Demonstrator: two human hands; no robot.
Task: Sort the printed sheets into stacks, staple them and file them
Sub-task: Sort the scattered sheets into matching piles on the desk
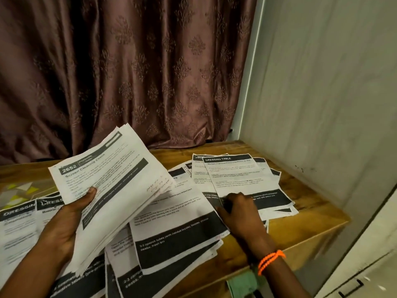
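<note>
The left hand (64, 220) grips a thick bundle of printed sheets (113, 190), thumb pressed on the top page and the remaining fingers curled beneath. The bundle is held clear of the tabletop (311, 211), tilted, with its long axis running from lower left to upper right. The top page is headed "2652 Screen Cleaning Check".

The right hand (240, 211) rests on the right-hand stack (242, 179), whose top page is headed "DRESSING TABLE". Its fingers (233, 197) are bent down onto the lower edge of that page; whether they press the sheet flat or pinch its edge cannot be told from this view, as the fingertips are blurred against the black band of print.

Governing relation: the right-hand stack lies directly under and ahead of the right hand, long axis pointing away from the person with a slight lean to the left. The held bundle lies to the left of it, well apart. A middle stack (176, 233) lies between the two hands, and a left stack (19, 224) lies under the left forearm.

Judgement: sorting is in progress. The right hand is nearer every laid stack, so it is the hand placed to draw the next sheet off the bundle. Stapling and filing are not yet begun.
</note>
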